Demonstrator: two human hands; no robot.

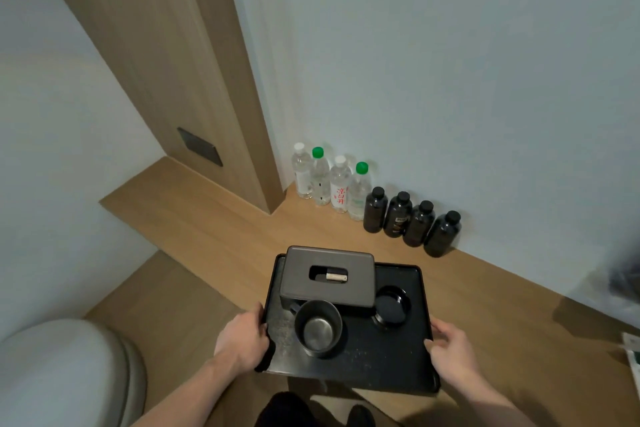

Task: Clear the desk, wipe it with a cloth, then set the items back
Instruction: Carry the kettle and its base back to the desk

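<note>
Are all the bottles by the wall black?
No, four black bottles stand beside four clear water bottles, two with green caps.

Four clear water bottles (329, 184) are standing by the wall, two wearing white caps and two green. Four dark bottles (412, 220) are lining up beside them. One black tray (391, 360) is carrying one grey tissue box (327, 276), one metal mug (318, 328) and one black dish (391, 305).
</note>
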